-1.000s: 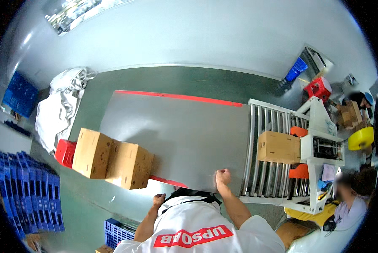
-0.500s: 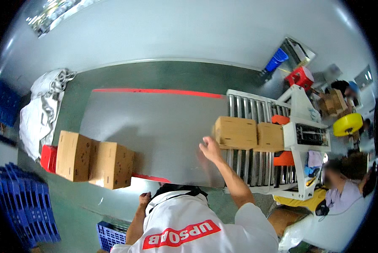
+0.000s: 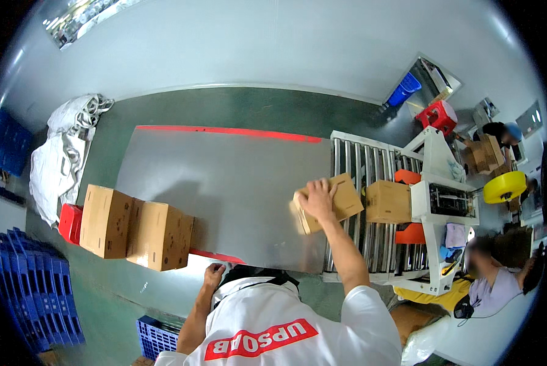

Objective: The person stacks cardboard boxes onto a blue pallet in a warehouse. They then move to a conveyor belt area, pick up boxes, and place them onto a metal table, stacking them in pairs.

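My right hand (image 3: 320, 199) lies over the left part of a brown cardboard box (image 3: 345, 196) and grips it, with its fingers spread across the top. The box sits at an angle, partly on the grey tabletop (image 3: 237, 177) and partly on the roller conveyor (image 3: 351, 244). A second cardboard box (image 3: 388, 202) rests on the rollers to its right, at the mouth of the white machine (image 3: 447, 204). Low beside my body, just off the table's near edge, my left hand (image 3: 213, 274) has its fingers curled in, and nothing shows in it.
Cardboard boxes (image 3: 159, 235) stand at the table's left end beside a red stool (image 3: 70, 224). Blue pallets (image 3: 32, 290) and white sacking (image 3: 63, 152) lie farther left. A blue bin (image 3: 404, 89) and a red stool (image 3: 438, 117) stand beyond the machine. Another person (image 3: 496, 280) is at the right.
My right hand has come onto the nearer box, which has turned and slid left off part of the rollers. A gap now separates it from the second box. My left hand has risen slightly.
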A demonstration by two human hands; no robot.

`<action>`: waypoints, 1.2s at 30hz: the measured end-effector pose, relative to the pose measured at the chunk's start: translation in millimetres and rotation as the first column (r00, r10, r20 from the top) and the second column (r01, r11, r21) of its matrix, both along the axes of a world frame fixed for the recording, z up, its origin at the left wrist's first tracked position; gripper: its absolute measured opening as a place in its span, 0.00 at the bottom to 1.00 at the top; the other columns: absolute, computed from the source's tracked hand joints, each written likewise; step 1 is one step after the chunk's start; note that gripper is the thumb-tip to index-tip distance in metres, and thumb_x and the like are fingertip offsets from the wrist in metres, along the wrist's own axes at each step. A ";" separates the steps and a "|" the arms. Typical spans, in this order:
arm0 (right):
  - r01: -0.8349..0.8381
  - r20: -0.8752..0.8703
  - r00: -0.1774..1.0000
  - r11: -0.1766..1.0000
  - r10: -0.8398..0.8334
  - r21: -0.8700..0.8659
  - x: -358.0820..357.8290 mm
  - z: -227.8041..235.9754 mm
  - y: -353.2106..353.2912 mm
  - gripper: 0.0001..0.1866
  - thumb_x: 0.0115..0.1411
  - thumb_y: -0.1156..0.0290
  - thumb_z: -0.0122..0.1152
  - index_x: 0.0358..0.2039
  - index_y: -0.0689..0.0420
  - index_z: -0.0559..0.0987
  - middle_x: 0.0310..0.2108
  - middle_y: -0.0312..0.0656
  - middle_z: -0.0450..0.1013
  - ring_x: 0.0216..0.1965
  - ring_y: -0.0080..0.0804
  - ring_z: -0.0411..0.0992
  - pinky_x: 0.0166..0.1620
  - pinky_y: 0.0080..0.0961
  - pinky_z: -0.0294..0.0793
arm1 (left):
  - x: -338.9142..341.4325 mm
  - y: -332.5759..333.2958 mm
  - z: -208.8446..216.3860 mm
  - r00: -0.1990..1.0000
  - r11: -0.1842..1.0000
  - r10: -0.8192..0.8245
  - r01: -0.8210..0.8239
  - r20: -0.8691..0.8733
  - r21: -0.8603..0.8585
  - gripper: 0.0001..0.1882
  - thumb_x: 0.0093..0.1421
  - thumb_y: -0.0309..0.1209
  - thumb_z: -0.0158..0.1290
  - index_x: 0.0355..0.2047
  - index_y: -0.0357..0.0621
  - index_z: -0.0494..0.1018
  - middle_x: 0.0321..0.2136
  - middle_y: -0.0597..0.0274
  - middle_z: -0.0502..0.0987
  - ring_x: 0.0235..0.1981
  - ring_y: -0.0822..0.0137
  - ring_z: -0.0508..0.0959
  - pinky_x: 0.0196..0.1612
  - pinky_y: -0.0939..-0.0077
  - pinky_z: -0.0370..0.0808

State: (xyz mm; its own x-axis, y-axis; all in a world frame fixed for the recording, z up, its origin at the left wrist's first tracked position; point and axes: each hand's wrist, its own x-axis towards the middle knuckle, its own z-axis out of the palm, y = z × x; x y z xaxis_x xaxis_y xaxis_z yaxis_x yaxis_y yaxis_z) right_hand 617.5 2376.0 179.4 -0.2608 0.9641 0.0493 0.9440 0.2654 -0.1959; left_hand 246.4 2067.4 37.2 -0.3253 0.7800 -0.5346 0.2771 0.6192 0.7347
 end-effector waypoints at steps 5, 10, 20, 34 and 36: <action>-0.467 -0.151 0.879 0.880 0.452 -0.084 -4.5 19.2 -74.1 0.27 0.56 0.49 0.58 0.42 0.62 0.76 0.47 0.49 0.70 0.56 0.47 0.62 0.61 0.54 0.55 | 26.8 38.8 45.4 0.976 0.996 -0.009 -0.010 0.217 0.089 0.16 0.62 0.36 0.55 0.39 0.33 0.76 0.30 0.57 0.80 0.33 0.69 0.78 0.41 0.72 0.74; 0.046 -0.155 0.986 0.994 -0.061 -0.100 25.2 36.0 -50.2 0.29 0.58 0.55 0.60 0.54 0.61 0.70 0.58 0.54 0.64 0.61 0.52 0.59 0.62 0.47 0.58 | 41.4 46.9 66.5 0.966 0.994 -0.070 0.047 0.250 0.096 0.21 0.63 0.40 0.52 0.42 0.30 0.76 0.36 0.53 0.81 0.38 0.65 0.78 0.44 0.68 0.74; 0.177 -0.242 0.944 0.964 -0.223 -0.198 12.7 -5.0 -42.3 0.32 0.58 0.47 0.60 0.52 0.61 0.69 0.48 0.57 0.64 0.52 0.57 0.64 0.53 0.48 0.67 | 64.3 34.7 30.4 0.853 0.967 -0.107 0.208 0.511 -0.145 0.31 0.63 0.54 0.50 0.51 0.36 0.70 0.43 0.52 0.76 0.38 0.59 0.78 0.43 0.66 0.76; -0.085 -0.299 0.954 0.936 -0.023 -0.342 -123.3 10.5 -83.7 0.31 0.61 0.43 0.52 0.42 0.65 0.73 0.41 0.57 0.72 0.43 0.57 0.71 0.45 0.49 0.70 | 73.8 28.7 35.8 0.311 0.931 0.359 -0.190 0.880 -0.313 0.50 0.52 0.74 0.41 0.56 0.39 0.65 0.51 0.50 0.72 0.49 0.54 0.73 0.49 0.60 0.70; -0.062 -0.390 0.915 0.919 -0.103 -0.389 -113.9 4.9 -77.5 0.30 0.62 0.44 0.50 0.40 0.65 0.73 0.38 0.55 0.72 0.42 0.53 0.71 0.45 0.46 0.69 | 67.3 32.9 90.7 0.647 0.947 0.321 -0.239 0.692 -0.216 0.51 0.54 0.71 0.45 0.58 0.33 0.59 0.52 0.46 0.69 0.52 0.53 0.72 0.51 0.59 0.70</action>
State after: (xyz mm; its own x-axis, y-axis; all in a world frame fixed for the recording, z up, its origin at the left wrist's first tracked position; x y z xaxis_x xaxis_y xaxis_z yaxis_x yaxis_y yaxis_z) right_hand 503.6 2298.5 184.3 -0.2791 0.9318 -0.2321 0.7691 0.0722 -0.6351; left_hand 313.7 2100.3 127.9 -0.0099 0.6476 -0.7619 -0.5010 0.6562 0.5643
